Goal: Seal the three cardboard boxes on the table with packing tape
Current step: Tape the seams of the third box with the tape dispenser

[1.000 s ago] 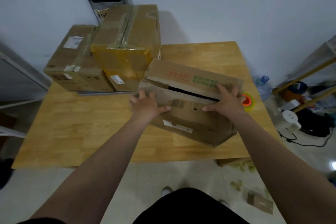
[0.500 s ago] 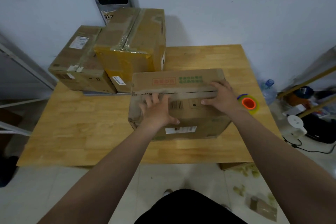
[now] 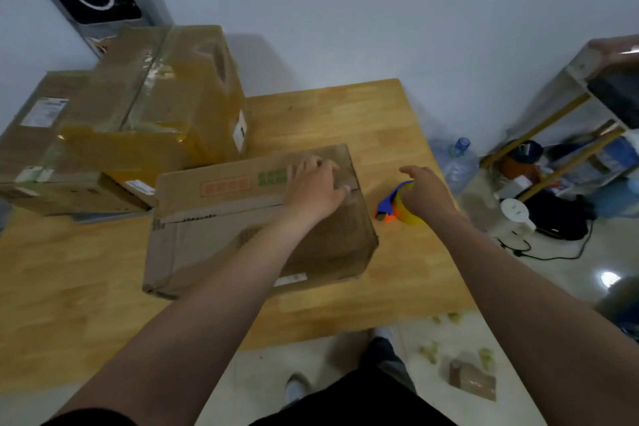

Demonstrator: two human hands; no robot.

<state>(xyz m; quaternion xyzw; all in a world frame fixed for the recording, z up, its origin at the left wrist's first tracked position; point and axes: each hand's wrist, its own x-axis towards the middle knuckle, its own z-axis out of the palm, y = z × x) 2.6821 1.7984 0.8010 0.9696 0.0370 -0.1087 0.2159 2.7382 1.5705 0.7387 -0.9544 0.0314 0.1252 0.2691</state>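
Box [image 3: 221,228]: flaps down, on the table [image 3: 69,287].
Left hand [image 3: 313,188]: flat, fingers straight, pressing the box top.
Right hand [image 3: 427,192]: over the tape roll [image 3: 403,209] at the box's 3 o'clock; grip unclear.

Desk [image 3: 328,114] is occupied by front box [image 3: 224,218] at centre, tall taped box [image 3: 155,107] and flat box [image 3: 41,162] far left; tape dispenser [image 3: 387,207] is seen just right of front box.

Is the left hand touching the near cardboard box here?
Touching. The head view shows the left hand lying palm-down on the near cardboard box, fingers across its top flap seam, no gap.
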